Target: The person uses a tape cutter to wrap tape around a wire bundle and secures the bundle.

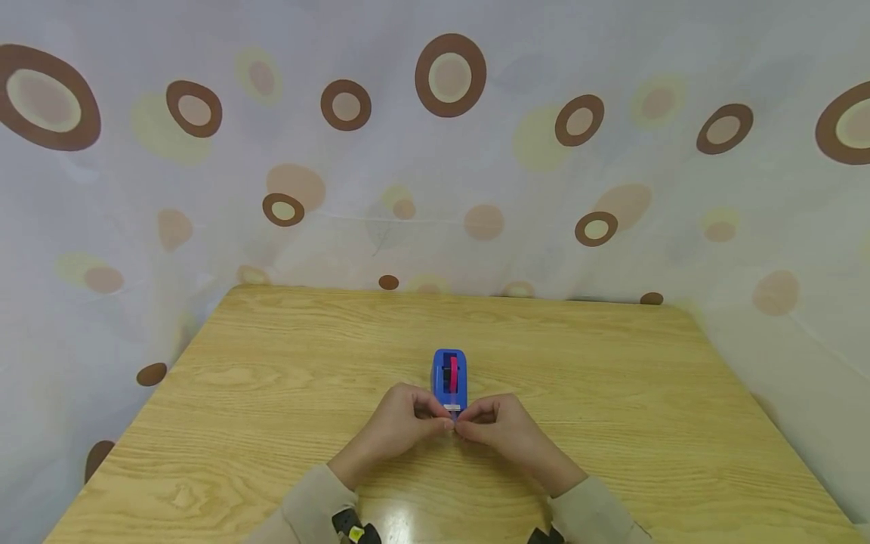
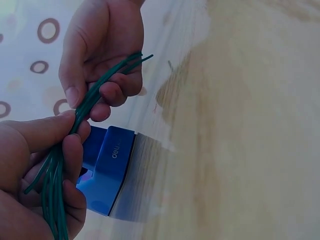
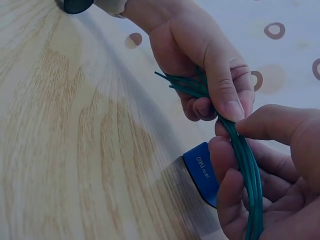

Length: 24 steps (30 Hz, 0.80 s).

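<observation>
A bundle of thin green wire-like strands (image 2: 87, 102) runs from one palm to the other in both wrist views; in the head view it is hidden. My left hand (image 1: 393, 425) holds one part of the bundle, with thumb and fingers curled round it. The other part is gripped by my right hand (image 1: 510, 432), and the fingertips of both hands almost meet. Just beyond them stands a blue tape dispenser (image 1: 440, 378) with a pink-red roll (image 1: 454, 374) in it. A see-through strip seems to reach from its cutting edge to the fingertips.
The dispenser stands on a wood-grain table (image 1: 306, 340). A pale cloth (image 1: 381, 249) with brown and beige ovals hangs behind the table and along its sides. Dark devices with straps (image 1: 356, 527) sit at the wrists, over light sleeves (image 1: 316, 499).
</observation>
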Motion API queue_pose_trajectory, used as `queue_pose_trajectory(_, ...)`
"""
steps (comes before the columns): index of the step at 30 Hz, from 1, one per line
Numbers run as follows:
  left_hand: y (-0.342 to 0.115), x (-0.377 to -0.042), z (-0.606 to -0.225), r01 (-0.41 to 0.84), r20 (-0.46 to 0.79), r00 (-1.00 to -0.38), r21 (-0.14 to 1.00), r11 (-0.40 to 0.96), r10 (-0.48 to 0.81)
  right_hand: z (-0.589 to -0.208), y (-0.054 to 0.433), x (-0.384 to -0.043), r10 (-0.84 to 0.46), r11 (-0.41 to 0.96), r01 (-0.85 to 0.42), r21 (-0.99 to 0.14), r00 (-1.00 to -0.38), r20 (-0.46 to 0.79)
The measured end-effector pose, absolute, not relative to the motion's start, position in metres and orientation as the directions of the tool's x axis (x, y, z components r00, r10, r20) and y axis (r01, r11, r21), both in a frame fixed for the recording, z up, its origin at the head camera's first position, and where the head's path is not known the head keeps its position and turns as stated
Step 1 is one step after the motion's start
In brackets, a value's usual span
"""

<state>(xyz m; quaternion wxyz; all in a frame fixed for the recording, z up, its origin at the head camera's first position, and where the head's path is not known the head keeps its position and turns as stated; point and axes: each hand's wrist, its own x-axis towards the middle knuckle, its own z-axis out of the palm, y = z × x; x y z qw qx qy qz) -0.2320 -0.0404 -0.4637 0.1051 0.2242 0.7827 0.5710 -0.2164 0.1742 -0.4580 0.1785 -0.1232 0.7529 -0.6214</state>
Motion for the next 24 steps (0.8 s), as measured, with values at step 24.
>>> queue_pose_trajectory(24, -0.0394, -0.2364, -0.4654, 0.165, -0.008, -0.888, 0.928, 0.333, 0.461, -0.4635, 0.1735, -0.2185, -0.416, 0.215, -0.069, -0.974, -0.909, -0.027)
